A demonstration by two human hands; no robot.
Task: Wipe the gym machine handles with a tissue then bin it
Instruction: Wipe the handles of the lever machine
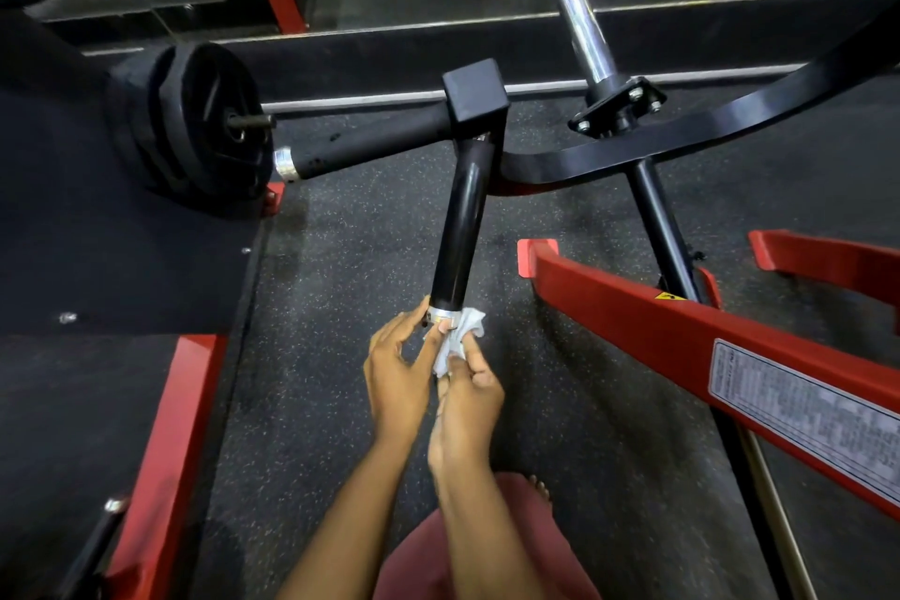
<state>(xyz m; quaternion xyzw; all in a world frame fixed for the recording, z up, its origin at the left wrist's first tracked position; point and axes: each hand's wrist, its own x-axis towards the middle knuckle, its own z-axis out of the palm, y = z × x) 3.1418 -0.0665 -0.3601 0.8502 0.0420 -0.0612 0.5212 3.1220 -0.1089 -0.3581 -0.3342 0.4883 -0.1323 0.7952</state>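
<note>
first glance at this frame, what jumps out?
Centre frame, both hands meet at the lower end of a black handle: the right hand pinches a crumpled white tissue beside its silver ring, which the left hand touches. A chrome weight post gleams upper right, black weight plates sit left, and a red frame beam crosses the lower right.
</note>
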